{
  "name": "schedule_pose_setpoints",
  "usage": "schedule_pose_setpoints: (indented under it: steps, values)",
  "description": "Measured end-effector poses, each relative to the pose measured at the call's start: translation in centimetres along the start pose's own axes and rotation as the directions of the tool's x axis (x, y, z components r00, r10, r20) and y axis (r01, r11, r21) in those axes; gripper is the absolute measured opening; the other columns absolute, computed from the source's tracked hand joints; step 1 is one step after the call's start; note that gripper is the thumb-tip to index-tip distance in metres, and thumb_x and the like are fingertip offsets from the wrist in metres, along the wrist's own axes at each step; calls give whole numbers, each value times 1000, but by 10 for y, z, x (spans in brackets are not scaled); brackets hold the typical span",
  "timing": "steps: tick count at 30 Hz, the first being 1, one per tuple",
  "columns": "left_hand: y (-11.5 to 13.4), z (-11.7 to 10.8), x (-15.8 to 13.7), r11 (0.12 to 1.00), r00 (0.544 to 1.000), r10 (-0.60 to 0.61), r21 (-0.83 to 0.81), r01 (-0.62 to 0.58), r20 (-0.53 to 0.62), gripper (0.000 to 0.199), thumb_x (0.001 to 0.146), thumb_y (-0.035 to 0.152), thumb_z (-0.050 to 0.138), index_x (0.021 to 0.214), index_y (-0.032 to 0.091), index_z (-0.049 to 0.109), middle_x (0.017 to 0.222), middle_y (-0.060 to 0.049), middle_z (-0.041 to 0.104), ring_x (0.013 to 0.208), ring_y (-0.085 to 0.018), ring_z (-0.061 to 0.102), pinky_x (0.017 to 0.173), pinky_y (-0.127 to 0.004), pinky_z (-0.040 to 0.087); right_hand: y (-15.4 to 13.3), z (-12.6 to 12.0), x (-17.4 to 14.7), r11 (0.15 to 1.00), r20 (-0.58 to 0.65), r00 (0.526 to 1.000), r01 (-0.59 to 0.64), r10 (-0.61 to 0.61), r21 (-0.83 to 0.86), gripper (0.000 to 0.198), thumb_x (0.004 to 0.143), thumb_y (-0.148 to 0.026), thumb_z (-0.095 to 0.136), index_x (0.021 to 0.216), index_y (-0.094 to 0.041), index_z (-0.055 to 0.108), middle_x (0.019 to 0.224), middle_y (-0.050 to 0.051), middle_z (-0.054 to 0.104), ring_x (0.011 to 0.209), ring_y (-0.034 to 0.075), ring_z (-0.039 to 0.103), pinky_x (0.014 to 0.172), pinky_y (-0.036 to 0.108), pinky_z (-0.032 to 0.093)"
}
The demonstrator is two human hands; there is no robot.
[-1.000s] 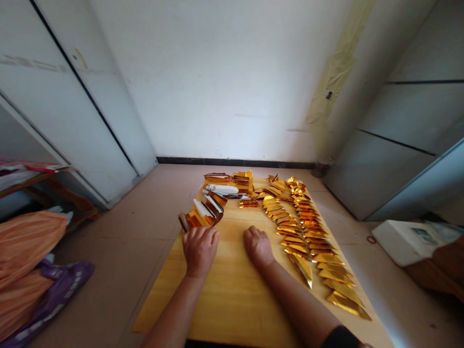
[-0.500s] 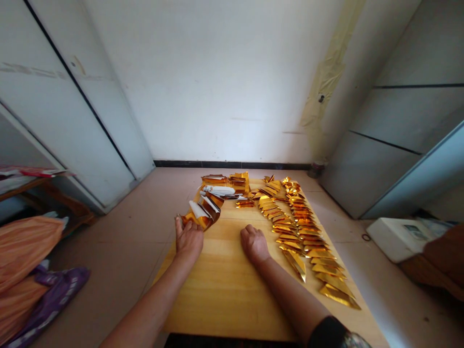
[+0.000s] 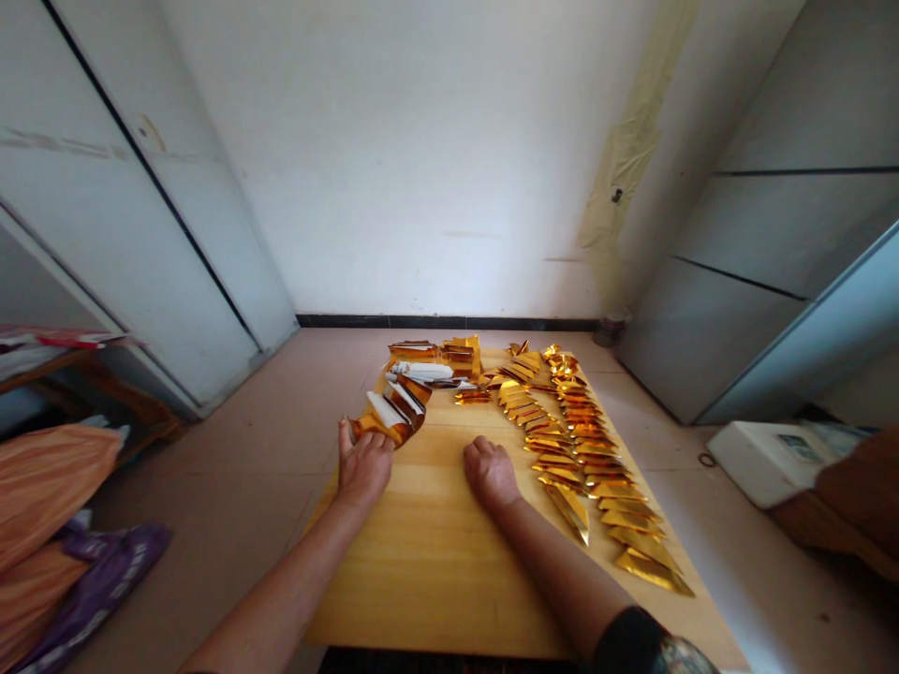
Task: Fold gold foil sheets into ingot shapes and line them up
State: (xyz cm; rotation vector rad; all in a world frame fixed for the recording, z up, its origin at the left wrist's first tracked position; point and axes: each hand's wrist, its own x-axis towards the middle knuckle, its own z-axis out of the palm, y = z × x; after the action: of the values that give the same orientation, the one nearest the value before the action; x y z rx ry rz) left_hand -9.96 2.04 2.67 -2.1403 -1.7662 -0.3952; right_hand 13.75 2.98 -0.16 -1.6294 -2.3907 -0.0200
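My left hand is at the near end of a curled stack of gold foil paper with white backs showing. Its thumb reaches round the left edge and the fingers curl against the paper. My right hand rests on the wooden table with fingers curled in; nothing shows in it. To its right lie two long rows of folded gold foil pieces, an inner row and an outer row, overlapping one another. A single folded piece sits farther back, between the hands.
More foil paper bundles and a white roll lie at the table's far edge. Orange and purple bags are on the left. A white box stands on the right, grey cabinets behind it.
The view has shifted very slightly. Both hands stay in nearly the same places, the left at the foil paper and the right curled on the table.
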Motion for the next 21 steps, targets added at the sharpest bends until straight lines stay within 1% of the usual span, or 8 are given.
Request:
schedule_pose_setpoints:
  steps: [5,8,11,14,18,20,21]
  values:
    - [-1,-5,-1,1000,999,13,9,-13,-33,24,85,16,42,72,20,61,73,-3,63,80,-21,56,109,-61,5,0,1,0,1000,2,1000,1,-1,2,19,93,-20,43,87,-18,61,90,5,59,77,14,52,68,27,31]
    - [-1,-10,-2,999,999,19,33,-17,-44,26,88,17,40,73,20,60,73,-2,63,82,-21,56,108,-60,7,0,1,-1,1000,-5,1000,3,-3,9,19,93,-21,43,86,-18,61,89,5,59,77,14,52,68,27,31]
    - [-1,-18,-2,999,998,28,17,-28,-56,28,89,18,39,71,20,60,72,-1,63,82,-20,57,109,-59,7,0,1,-1,1000,-11,1000,0,0,12,20,93,-21,43,86,-18,61,89,5,59,77,14,52,68,27,31]
    - [-1,-28,-3,999,993,22,-35,-26,-116,25,89,19,41,73,20,61,76,-1,66,83,-19,58,110,-57,6,0,1,0,1000,-7,1000,-4,4,16,19,93,-20,44,86,-18,62,89,5,59,77,14,53,69,27,31]
    - [5,-42,-7,990,973,-4,-137,-28,-230,20,89,20,44,81,21,62,86,-2,70,89,-18,61,111,-55,7,0,2,-1,1000,-20,1000,2,-1,15,19,92,-19,44,86,-18,61,89,5,59,77,14,52,69,27,31]
    - [14,-46,-12,975,966,-3,-213,-54,-258,18,89,21,44,84,22,62,87,-1,70,91,-18,62,112,-53,11,0,3,-1,1000,-29,1000,4,-4,14,18,92,-20,44,86,-18,61,89,5,59,77,14,52,69,26,31]
    - [19,-47,-15,960,964,-3,-271,-72,-265,18,89,21,44,84,21,61,87,-2,70,90,-17,62,112,-50,16,0,3,-1,1000,-30,1000,4,-4,16,18,92,-19,44,86,-18,61,89,5,59,77,14,52,69,26,32]
